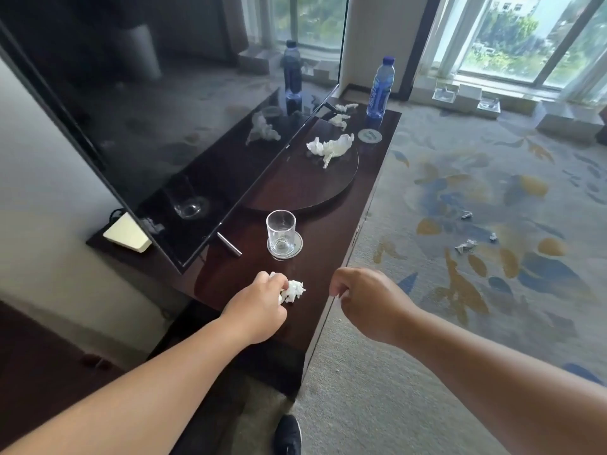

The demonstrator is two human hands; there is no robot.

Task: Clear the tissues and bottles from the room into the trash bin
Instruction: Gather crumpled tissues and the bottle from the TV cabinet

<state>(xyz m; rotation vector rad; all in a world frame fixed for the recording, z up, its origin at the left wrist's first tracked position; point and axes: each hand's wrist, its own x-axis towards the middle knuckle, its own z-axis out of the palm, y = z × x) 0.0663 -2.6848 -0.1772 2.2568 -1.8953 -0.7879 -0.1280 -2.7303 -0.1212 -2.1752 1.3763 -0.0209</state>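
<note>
Tissues everywhere, basically. Left hand (262, 298) is down on the near end of the dark wood bench (315, 224), fingers closed around a crumpled white tissue (293, 291) that sticks out past the fingertips and is touching or nearly touching the bench top. Right hand (364, 297) hangs just beside it over the bench's front edge, fingers curled in loosely, and I can't see anything in it.

Further along the bench sits an empty drinking glass (281, 232) on a round coaster (297, 246), upright. Past that is a round wooden tray (328, 188) with a big wad of tissue (330, 147) on its far side. Two smaller tissue scraps (340, 120) (345, 107) lie beyond it near the far end, close to the bottom edge of the TV (147, 110). A blue water bottle (380, 88) with its cap on stands upright at the far corner of the bench, just behind a second coaster (370, 135).

Out on the patterned carpet (476, 192), well apart from the bench, there are a few more little tissue bits (465, 246) (466, 214) (493, 237). A black shoe (288, 435) shows at the bottom of the view. Can't spot a trash bin from here.
</note>
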